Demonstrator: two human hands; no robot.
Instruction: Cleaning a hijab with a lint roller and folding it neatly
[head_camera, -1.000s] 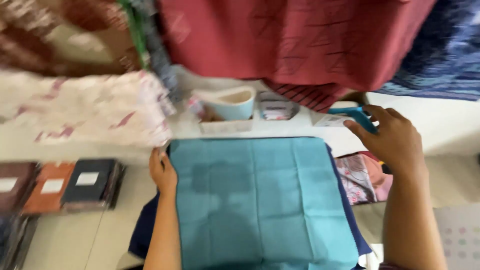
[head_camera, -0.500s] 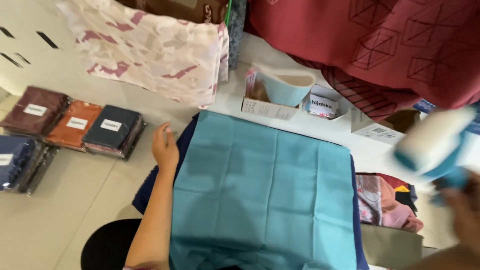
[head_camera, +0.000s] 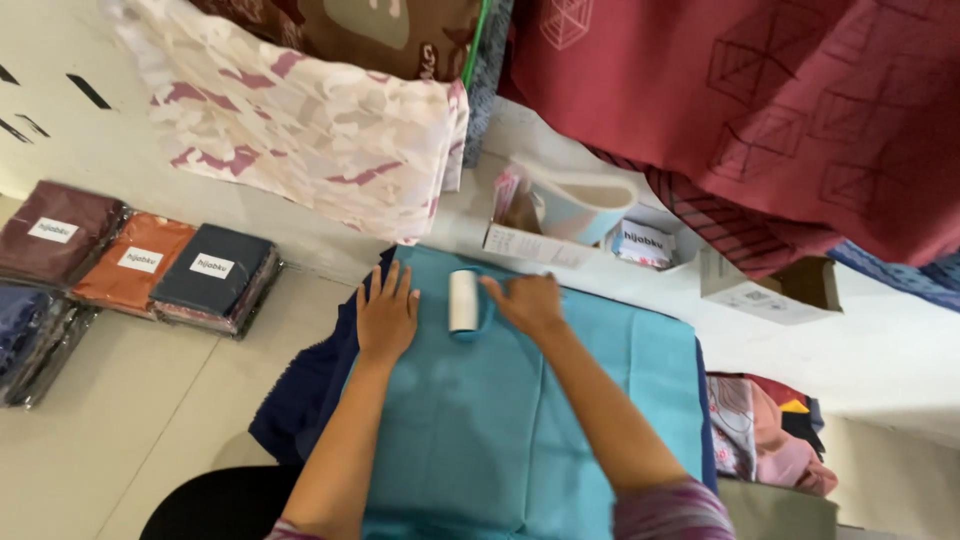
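My left hand (head_camera: 386, 318) lies flat and open on the teal cloth (head_camera: 520, 420). My right hand (head_camera: 527, 303) has its grip closed around the white lint roller (head_camera: 463, 301), near the cloth's far edge.

Two hands, the left hand (head_camera: 386, 318) and the right hand (head_camera: 527, 302), rest on one teal cloth (head_camera: 520, 420), with one white lint roller (head_camera: 463, 301) between them. Three wrapped fabric packs (head_camera: 140, 263) lie in a row on the floor, and two open cardboard boxes (head_camera: 770, 290) sit beyond the cloth.
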